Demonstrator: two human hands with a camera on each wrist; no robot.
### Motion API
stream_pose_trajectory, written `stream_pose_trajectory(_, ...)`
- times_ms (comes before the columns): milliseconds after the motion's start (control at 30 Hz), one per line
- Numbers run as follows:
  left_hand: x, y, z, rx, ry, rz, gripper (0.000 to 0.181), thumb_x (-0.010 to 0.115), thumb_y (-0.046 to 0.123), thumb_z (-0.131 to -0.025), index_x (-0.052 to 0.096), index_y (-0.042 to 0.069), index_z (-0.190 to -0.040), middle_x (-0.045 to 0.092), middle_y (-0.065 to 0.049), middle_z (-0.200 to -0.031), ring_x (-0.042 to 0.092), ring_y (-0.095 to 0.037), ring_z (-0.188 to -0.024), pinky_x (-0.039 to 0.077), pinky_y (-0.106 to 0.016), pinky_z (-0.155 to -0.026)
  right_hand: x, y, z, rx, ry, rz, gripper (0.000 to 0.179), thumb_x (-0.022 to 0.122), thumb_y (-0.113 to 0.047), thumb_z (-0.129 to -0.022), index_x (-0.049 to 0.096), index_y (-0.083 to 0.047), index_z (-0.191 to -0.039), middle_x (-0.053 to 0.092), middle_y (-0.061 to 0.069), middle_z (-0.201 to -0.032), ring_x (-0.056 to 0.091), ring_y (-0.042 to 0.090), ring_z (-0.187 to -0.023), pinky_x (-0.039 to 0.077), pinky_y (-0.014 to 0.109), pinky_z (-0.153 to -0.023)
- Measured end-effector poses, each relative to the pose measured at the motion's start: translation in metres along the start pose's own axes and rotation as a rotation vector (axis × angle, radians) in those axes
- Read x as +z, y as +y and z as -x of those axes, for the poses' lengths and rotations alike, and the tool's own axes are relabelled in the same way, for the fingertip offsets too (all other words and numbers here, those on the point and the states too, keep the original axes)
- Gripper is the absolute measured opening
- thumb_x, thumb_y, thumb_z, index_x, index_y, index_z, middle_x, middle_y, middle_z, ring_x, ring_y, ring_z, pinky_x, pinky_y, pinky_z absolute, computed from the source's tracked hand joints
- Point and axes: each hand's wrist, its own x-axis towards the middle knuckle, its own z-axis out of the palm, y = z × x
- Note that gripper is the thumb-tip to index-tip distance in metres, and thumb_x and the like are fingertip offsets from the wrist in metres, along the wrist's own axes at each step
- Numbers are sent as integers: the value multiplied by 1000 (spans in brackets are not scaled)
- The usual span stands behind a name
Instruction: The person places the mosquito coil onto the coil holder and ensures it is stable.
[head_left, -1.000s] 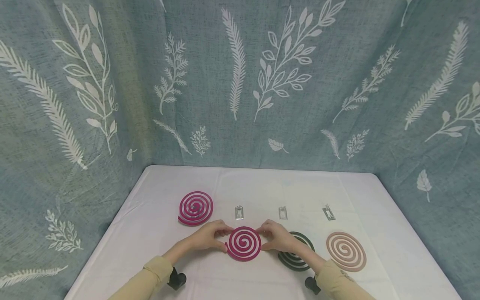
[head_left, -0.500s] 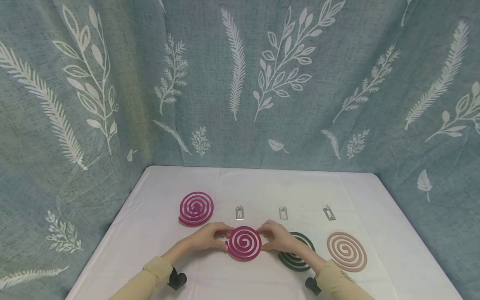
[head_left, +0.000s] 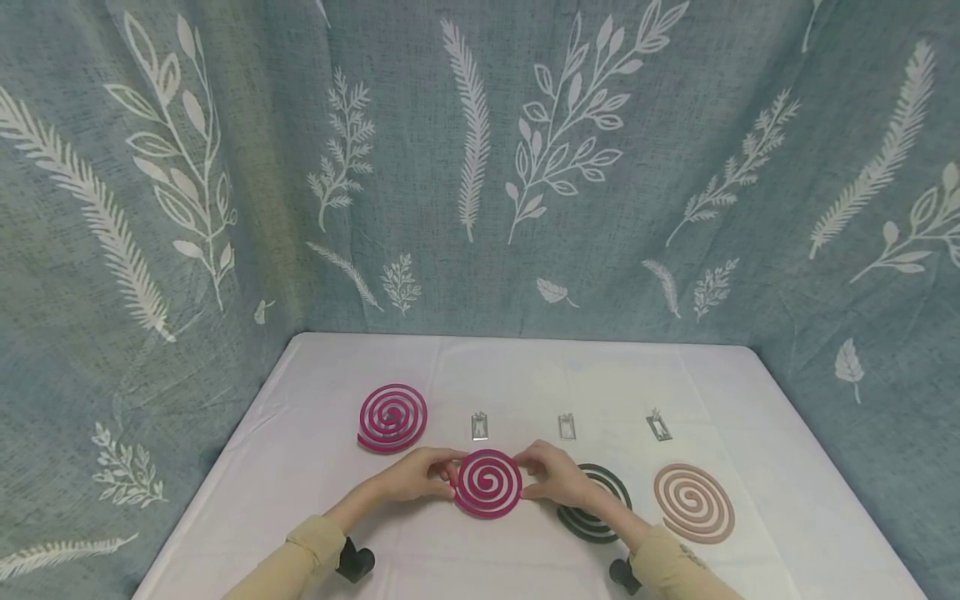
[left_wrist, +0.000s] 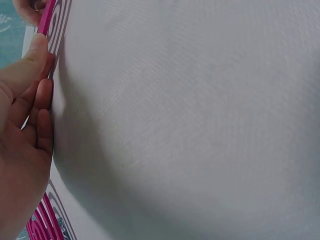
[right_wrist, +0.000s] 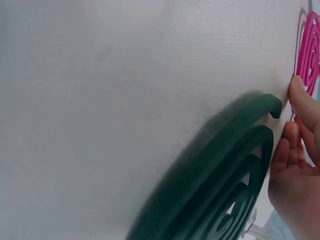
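Note:
Both hands hold a magenta mosquito coil (head_left: 488,484) near the middle of the white table, one at each side. My left hand (head_left: 412,475) pinches its left edge between thumb and fingers. The right hand (head_left: 557,475) pinches the opposite edge. In the left wrist view the left thumb (left_wrist: 37,47) presses on the coil's rim, and the coil casts a shadow on the cloth. Under the right forearm lies a dark green coil (right_wrist: 197,187), partly covered in the head view. A second magenta coil (head_left: 392,417) sits at the back left, over something small and metallic at its centre.
Three small metal coil stands (head_left: 480,426) lie in a row behind the hands, the rightmost stand (head_left: 659,426) turned at an angle. A tan coil (head_left: 693,503) rests at the right. A blue-green leaf-patterned curtain (head_left: 495,167) surrounds the table's back and sides.
The held coil has shifted very slightly away from me, and its outer end at the left is now behind the left thumb. Both hands keep their grip.

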Motion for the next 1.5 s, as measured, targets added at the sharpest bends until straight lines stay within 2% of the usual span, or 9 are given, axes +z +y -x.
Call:
stream_pose_trajectory(300, -1, -2, 0, 9, 8, 31, 54, 69, 9, -83, 51, -4, -132, 64, -7, -90, 56, -6, -82, 48, -19, -75, 2, 3, -2, 16, 28, -31, 43, 77, -15, -77, 64, -7, -117, 64, 3, -107, 57, 14, -92, 51, 24, -81)
stream_pose_trajectory(633, -3, -4, -1, 15, 16, 75, 56, 69, 9, -83, 49, -3, -134, 64, -10, -91, 55, -3, -79, 49, -18, -73, -1, 4, -2, 45, 22, -97, 44, 75, -20, -80, 62, -10, -121, 68, 3, -108, 57, 10, -88, 49, 21, -78)
stream_pose_trajectory(933, -4, -1, 1, 32, 23, 132, 56, 68, 6, -84, 47, -6, -135, 64, -15, -94, 58, -3, -83, 51, -18, -78, -4, 5, 0, 60, -13, -152, 48, 72, -20, -83, 58, -9, -127, 68, -1, -102, 62, 10, -92, 52, 24, -85)
stream_pose_trajectory(1100, -4, 0, 0, 23, 23, 165, 58, 68, 9, -85, 45, -5, -136, 65, -13, -95, 58, -3, -83, 49, -17, -75, -6, 3, 1, 57, -7, -193, 49, 70, -17, -84, 56, -7, -130, 68, 2, -102, 63, 14, -95, 52, 25, -87)
stream_pose_trajectory(1200, -6, 2, 0, 56, 28, 171, 59, 69, 14, -85, 46, -4, -136, 65, -8, -93, 58, -2, -81, 49, -16, -73, -8, 0, 3, 58, -3, -231, 48, 68, -13, -85, 55, -6, -131, 68, 5, -103, 63, 17, -97, 52, 25, -86)
stream_pose_trajectory(1233, -6, 2, 0, 95, 30, 157, 59, 68, 15, -86, 46, -4, -137, 65, -6, -92, 58, -2, -82, 49, -17, -73, -9, -1, 3, 60, 0, -241, 48, 68, -11, -85, 55, -5, -131, 68, 6, -103, 63, 18, -97, 52, 25, -86)
stream_pose_trajectory(1333, -8, 4, 0, 143, 42, 163, 60, 68, 19, -87, 45, -6, -136, 65, -5, -92, 59, -1, -83, 49, -17, -75, -11, -4, 4, 68, 12, -278, 48, 67, -10, -85, 54, -5, -131, 68, 7, -103, 63, 18, -97, 53, 24, -85)
stream_pose_trajectory(1433, -9, 5, 0, 114, 59, 190, 59, 67, 17, -88, 44, -7, -136, 65, -10, -95, 60, -2, -86, 49, -17, -78, -13, -7, 5, 83, 32, -310, 49, 68, -12, -86, 54, -5, -132, 67, 8, -103, 63, 18, -95, 53, 22, -82)
stream_pose_trajectory(1500, -9, 6, 0, 62, 76, 216, 57, 66, 15, -88, 44, -7, -136, 65, -14, -97, 61, -2, -87, 50, -17, -79, -14, -9, 5, 87, 46, -331, 49, 68, -12, -86, 54, -4, -132, 67, 9, -104, 63, 18, -95, 53, 21, -81)
